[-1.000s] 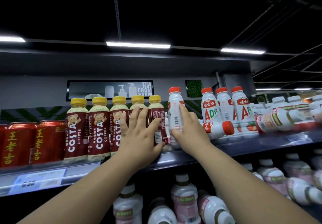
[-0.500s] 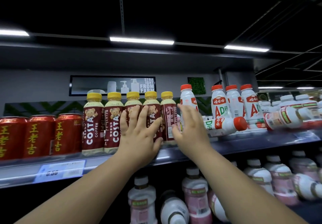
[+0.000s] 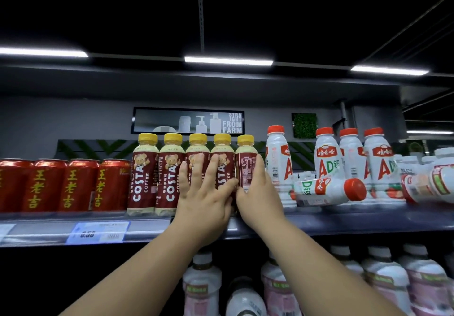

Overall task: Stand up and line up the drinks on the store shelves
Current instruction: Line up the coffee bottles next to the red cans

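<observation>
Maroon rightmost coffee bottle point(image 3: 245, 166) stands gripped by right hand point(image 3: 258, 197), left hand point(image 3: 204, 197) alongside.

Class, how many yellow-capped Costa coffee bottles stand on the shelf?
5 Costa bottles, upright in one row between red cans and white bottles; more may hide behind.

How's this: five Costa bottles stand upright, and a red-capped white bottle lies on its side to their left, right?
Not left: the head view shows the red-capped white bottle lying on its side right of the five upright Costa bottles.
</observation>
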